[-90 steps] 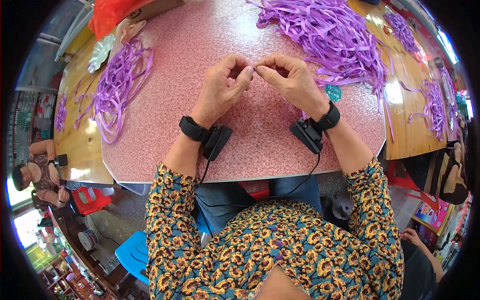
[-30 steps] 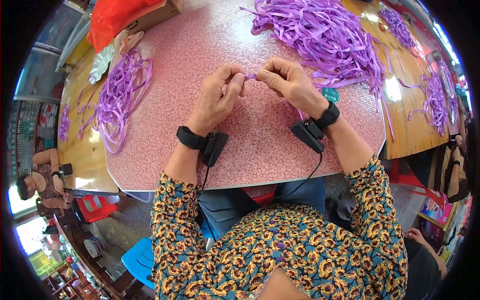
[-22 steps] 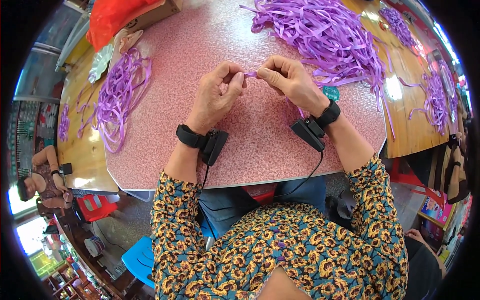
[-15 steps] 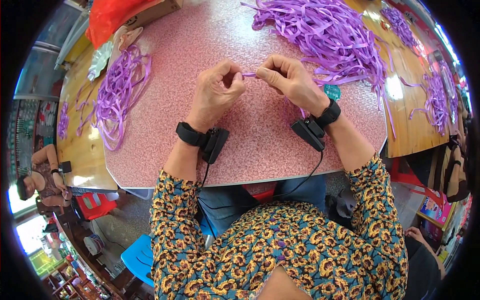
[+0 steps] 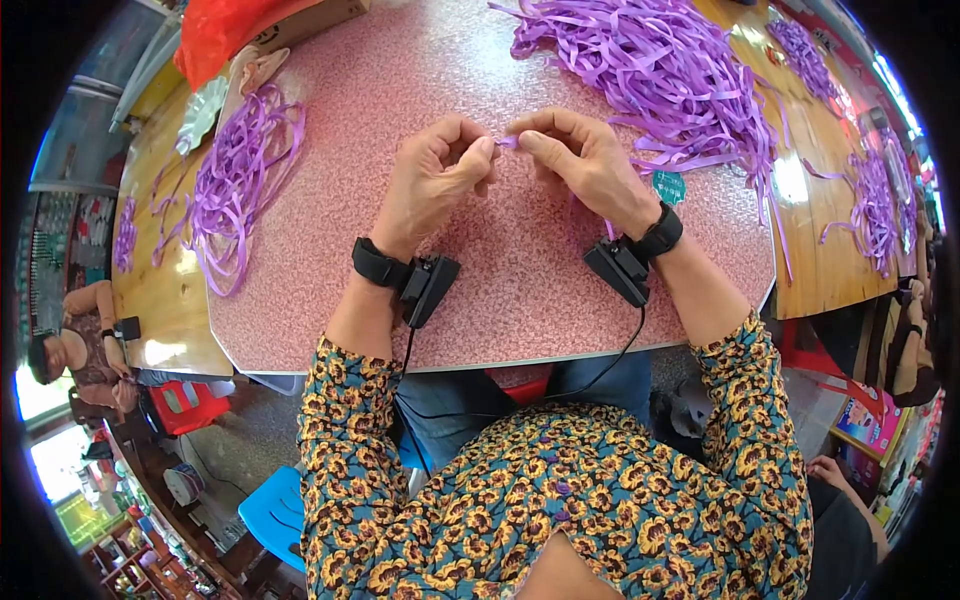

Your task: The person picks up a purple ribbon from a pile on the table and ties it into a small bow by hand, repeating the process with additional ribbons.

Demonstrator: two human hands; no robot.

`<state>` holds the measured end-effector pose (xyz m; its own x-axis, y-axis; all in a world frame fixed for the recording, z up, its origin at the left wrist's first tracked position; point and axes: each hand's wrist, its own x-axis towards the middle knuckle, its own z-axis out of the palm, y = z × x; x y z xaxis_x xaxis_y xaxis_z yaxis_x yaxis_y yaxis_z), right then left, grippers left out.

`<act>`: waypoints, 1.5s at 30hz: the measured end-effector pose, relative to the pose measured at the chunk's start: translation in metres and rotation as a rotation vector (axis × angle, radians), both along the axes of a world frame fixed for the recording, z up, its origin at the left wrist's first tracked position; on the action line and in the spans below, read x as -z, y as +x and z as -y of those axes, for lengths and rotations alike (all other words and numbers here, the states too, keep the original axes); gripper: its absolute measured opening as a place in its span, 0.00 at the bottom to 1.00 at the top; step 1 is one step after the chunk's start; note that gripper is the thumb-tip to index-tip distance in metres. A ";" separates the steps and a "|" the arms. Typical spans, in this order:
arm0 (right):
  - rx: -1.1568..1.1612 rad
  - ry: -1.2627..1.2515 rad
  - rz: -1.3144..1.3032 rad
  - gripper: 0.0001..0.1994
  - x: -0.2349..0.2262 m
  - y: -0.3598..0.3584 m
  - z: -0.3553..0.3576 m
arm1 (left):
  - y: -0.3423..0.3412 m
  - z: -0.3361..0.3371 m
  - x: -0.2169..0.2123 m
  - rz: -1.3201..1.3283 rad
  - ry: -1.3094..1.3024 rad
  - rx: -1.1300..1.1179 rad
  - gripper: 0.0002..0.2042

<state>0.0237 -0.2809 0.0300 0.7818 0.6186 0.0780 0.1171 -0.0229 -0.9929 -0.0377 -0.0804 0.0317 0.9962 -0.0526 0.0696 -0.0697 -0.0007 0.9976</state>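
My left hand and my right hand meet above the pink speckled table, fingertips pinching a short piece of purple ribbon between them. Only a small bit of the ribbon shows between the thumbs. Each wrist carries a black band with a small black device and cable. A large heap of purple ribbon strips lies just beyond my right hand. A smaller bundle of purple ribbon lies to the left of my left hand.
A round teal sticker sits on the table by my right wrist. A red bag and a cardboard box lie at the far left. More purple ribbon lies on the wooden table to the right. Another person sits at the left; a blue stool stands below.
Both hands stay together at the same spot. The fingers have shifted slightly on the ribbon piece, which shows a little shorter between the thumbs now.
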 end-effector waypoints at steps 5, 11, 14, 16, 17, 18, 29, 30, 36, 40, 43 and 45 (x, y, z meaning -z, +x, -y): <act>0.047 0.141 0.231 0.14 0.006 -0.003 -0.007 | 0.001 0.002 0.003 0.005 0.030 0.032 0.07; 0.104 0.032 0.480 0.07 0.005 -0.003 -0.005 | 0.000 0.007 -0.001 -0.008 0.017 0.062 0.06; 0.116 -0.003 0.543 0.07 0.008 -0.004 -0.008 | -0.002 0.006 0.002 -0.006 0.074 0.003 0.05; 0.106 -0.006 0.540 0.07 0.008 -0.005 -0.008 | -0.002 0.006 0.005 0.016 0.030 -0.013 0.05; 0.078 0.003 0.536 0.06 0.008 -0.006 -0.009 | -0.002 0.005 0.006 0.037 -0.009 -0.048 0.05; 0.075 0.019 0.470 0.07 0.008 -0.007 -0.010 | 0.000 0.003 0.006 0.011 -0.001 -0.060 0.05; 0.196 0.022 0.523 0.06 0.002 -0.005 -0.006 | 0.004 0.006 0.002 0.002 -0.061 0.049 0.09; 0.194 0.023 0.562 0.06 0.002 -0.005 -0.007 | 0.004 0.005 0.003 -0.022 -0.120 0.052 0.10; 0.158 0.044 0.675 0.07 0.005 -0.003 -0.006 | 0.006 -0.002 0.006 -0.091 -0.153 0.093 0.08; 0.172 0.019 0.689 0.07 0.003 -0.004 -0.006 | 0.004 -0.001 0.003 -0.078 -0.123 0.105 0.08; 0.165 0.028 0.689 0.06 0.006 -0.004 -0.007 | 0.003 -0.002 0.003 -0.091 -0.090 0.106 0.07; 0.153 -0.005 0.686 0.06 0.006 -0.004 -0.006 | 0.003 0.000 0.001 -0.100 -0.003 0.065 0.05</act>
